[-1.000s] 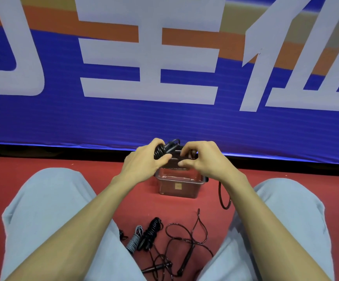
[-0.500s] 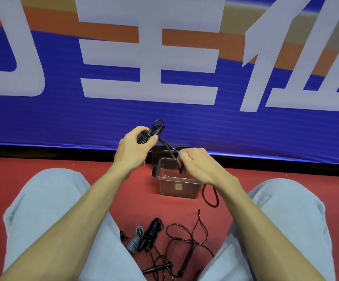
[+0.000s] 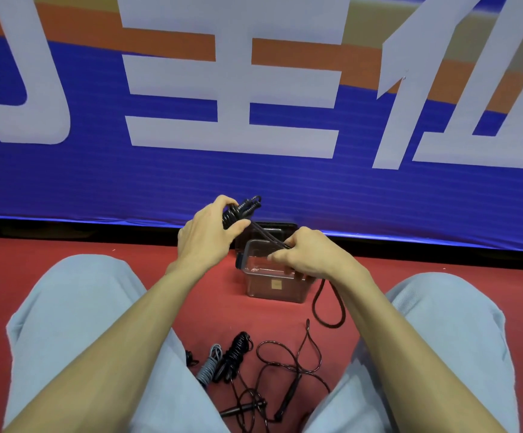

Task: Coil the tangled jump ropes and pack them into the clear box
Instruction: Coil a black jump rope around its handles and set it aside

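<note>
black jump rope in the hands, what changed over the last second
The hands, together over the clear plastic box a second ago, have drawn apart: the left hand carried the coiled black jump rope up and left, while the right hand pinches its cord, now stretched between them. The box and the other ropes on the red floor stayed put.

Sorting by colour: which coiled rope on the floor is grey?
The grey coiled jump rope beside the left trouser leg; the black coiled rope lies rightward.
</note>
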